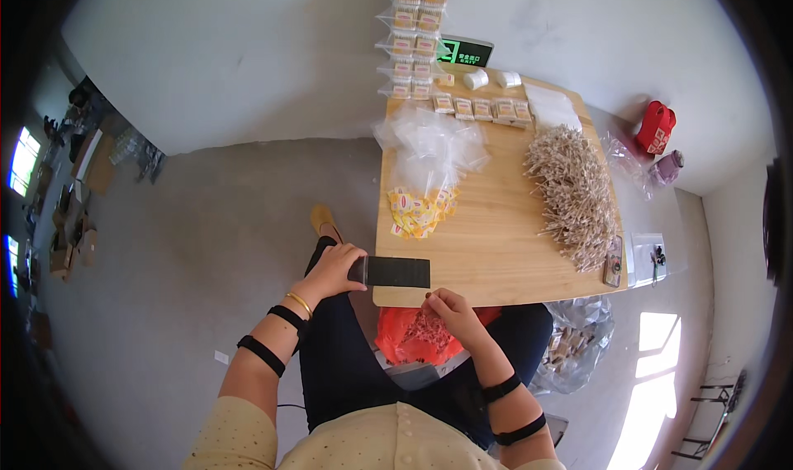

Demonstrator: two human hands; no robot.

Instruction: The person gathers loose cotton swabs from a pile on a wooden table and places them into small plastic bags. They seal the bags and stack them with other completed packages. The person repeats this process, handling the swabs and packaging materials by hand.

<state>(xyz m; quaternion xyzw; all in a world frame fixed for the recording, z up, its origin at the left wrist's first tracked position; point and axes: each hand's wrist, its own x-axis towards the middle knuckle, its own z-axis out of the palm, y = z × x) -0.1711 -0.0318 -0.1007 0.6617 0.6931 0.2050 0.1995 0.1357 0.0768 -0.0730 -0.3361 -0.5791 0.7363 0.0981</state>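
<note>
My left hand (337,269) grips one end of a flat, dark rectangular box (399,272) that lies over the table's near left corner. Just below the box's right end, my right hand (451,311) is closed in a pinch, with a tiny brownish bit at the fingertips, too small to name. Beneath the table edge, between my legs, a red plastic bag (395,338) holds thin pale sticks. On the table (487,222) beyond the box lie small yellow-and-white printed cards (420,212) beside clear plastic bags (438,148).
A large heap of thin pinkish sticks (570,193) covers the table's right side, with a phone (613,261) near it. Filled clear packs (413,40) stand stacked at the back. Small packs (483,109) form a row. A red bag (655,127) sits beyond the table.
</note>
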